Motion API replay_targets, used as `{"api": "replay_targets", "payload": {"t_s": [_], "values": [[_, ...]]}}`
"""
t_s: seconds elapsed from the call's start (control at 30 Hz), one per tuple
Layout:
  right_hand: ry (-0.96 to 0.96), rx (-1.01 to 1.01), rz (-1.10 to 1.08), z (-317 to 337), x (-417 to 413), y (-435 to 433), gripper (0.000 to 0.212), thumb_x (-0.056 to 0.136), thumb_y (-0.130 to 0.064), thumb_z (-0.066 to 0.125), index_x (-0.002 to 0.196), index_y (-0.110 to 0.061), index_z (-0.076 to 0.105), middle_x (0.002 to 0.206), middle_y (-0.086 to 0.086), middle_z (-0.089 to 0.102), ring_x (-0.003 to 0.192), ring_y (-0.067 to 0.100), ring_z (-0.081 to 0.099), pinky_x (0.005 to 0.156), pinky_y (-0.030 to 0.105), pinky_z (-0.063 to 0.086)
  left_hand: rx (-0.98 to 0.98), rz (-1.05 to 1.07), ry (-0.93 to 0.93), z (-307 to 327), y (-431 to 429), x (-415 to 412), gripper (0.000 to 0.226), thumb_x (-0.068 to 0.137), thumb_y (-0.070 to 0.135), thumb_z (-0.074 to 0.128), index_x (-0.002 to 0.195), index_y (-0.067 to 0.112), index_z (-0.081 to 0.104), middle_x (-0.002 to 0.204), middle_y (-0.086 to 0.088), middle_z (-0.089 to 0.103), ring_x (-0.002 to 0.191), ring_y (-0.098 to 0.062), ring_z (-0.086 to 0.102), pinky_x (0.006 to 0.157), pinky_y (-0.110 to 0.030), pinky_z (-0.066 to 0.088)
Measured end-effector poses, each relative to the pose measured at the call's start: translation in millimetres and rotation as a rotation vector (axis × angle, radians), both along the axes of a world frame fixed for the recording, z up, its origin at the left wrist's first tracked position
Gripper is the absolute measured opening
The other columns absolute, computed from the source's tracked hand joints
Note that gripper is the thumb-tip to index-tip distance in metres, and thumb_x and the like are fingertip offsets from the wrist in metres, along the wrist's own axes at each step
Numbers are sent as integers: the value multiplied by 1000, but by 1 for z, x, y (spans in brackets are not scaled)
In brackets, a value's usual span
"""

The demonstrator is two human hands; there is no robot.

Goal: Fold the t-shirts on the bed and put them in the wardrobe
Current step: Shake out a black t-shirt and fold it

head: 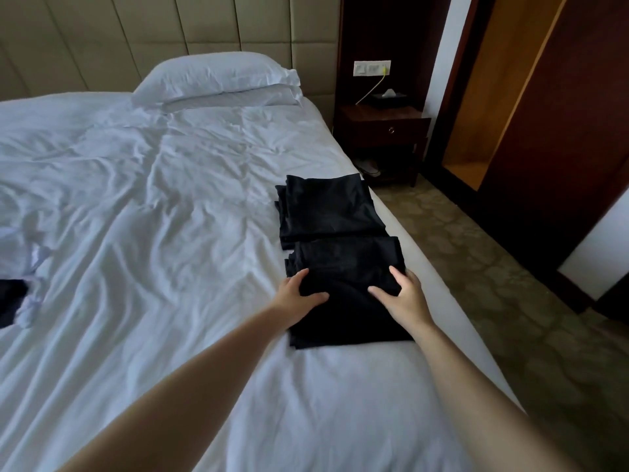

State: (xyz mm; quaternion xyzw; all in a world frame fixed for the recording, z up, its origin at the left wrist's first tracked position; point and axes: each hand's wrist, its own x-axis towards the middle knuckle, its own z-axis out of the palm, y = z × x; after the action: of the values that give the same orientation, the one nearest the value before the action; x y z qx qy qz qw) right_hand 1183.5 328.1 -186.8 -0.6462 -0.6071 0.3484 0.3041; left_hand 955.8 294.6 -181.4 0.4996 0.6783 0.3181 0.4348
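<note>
Now the left hand (299, 296) and right hand (405, 296) both grip the near black t-shirt (350, 321) by the bed (170, 233)'s right edge, its length running straight away from them. The open wardrobe (493, 114) stands rightward, nearer the right hand.

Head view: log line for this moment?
stage: folding | left hand: grips near t-shirt | right hand: grips same | far t-shirt: folded on bed
</note>
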Motion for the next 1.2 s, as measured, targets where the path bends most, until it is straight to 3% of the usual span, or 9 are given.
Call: {"api": "replay_targets", "payload": {"t_s": [0.17, 0.3, 0.43, 0.57, 0.83, 1.2], "values": [[-411, 39, 74, 27, -6, -35, 64, 90, -51, 60, 145, -22, 44, 160, 5, 19, 147, 27, 15, 115, 42, 27, -10, -88, 253, 23, -36, 6, 75, 88, 31, 69, 151, 20, 29, 150, -6, 26, 134, -25, 40, 110, -35, 39], [-457, 160, 225, 49, -24, -75, 61, 91, -46, 61, 145, -23, 44, 158, 0, 27, 146, 21, 20, 116, 38, 26, 82, -138, 388, 40, -77, -7, 71, 90, 33, 66, 151, 21, 30, 151, -2, 29, 127, -20, 46, 89, -24, 43], [-502, 244, 369, 69, -62, -112, 61, 92, -37, 61, 147, -23, 39, 159, -3, 23, 147, 17, 15, 118, 36, 23, 136, -185, 589, 59, -119, -43, 72, 91, 40, 63, 151, 23, 27, 154, -2, 30, 135, -21, 40, 103, -34, 42], [-544, 322, 480, 86, -114, -142, 62, 92, -34, 61, 148, -21, 38, 159, 0, 23, 147, 19, 17, 118, 33, 19, 149, -157, 736, 74, -161, -93, 71, 91, 43, 62, 151, 24, 28, 153, -1, 33, 136, -22, 39, 105, -37, 39], [-526, 362, 689, 97, -248, -192, 59, 93, -33, 57, 148, -24, 36, 156, -3, 26, 142, 20, 24, 112, 29, 22, 94, 1, 821, 78, -250, -215, 68, 90, 42, 62, 149, 28, 31, 153, 4, 36, 135, -21, 40, 103, -36, 40], [-401, 405, 953, 101, -444, -247, 54, 93, -27, 57, 145, -22, 41, 152, -6, 32, 139, 13, 30, 108, 28, 32, 25, 310, 771, 80, -353, -388, 64, 88, 37, 63, 146, 29, 37, 149, 5, 38, 131, -18, 44, 101, -36, 44]]}}
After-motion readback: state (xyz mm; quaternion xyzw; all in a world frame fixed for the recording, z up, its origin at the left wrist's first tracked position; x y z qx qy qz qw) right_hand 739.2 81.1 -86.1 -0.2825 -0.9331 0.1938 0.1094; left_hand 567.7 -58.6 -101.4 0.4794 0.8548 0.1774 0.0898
